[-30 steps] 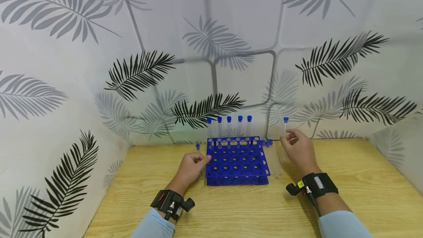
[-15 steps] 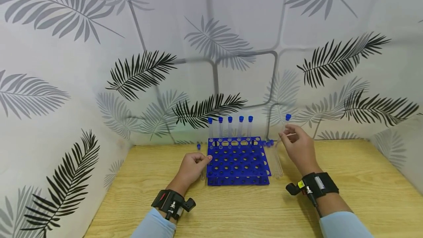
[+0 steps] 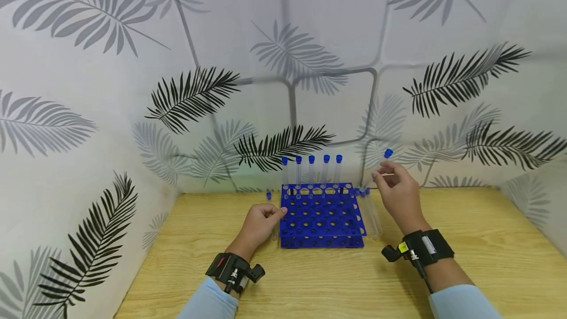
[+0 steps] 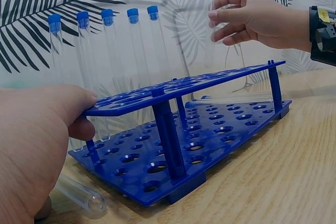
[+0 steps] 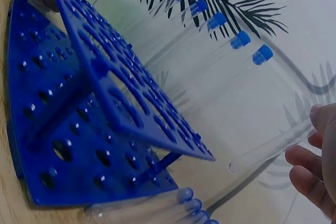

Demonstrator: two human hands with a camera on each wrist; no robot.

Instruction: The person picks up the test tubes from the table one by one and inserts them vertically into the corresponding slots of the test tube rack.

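Note:
A blue test tube rack (image 3: 322,225) stands on the wooden table. My left hand (image 3: 261,221) pinches the upper plate's left edge, thumb on top and a finger beneath. Several clear tubes with blue caps (image 3: 311,171) stand upright along the rack's back row. Right of the rack, my right hand (image 3: 400,196) holds another capped test tube (image 5: 268,150) between thumb and fingers, raised off the table. Its cap leans to the right in the head view, and its lower end points toward the rack's back right corner, apart from the plate.
Several capped tubes (image 3: 372,215) lie on the table against the rack's right side. Another loose tube (image 4: 84,195) lies at the left, partly hidden by my left hand. A leaf-patterned cloth (image 3: 212,23) hangs behind the table (image 3: 310,284).
The tube in my right hand has gone from upright to tilted, its cap swinging right and its lower end left toward the rack. My left hand stays on the rack.

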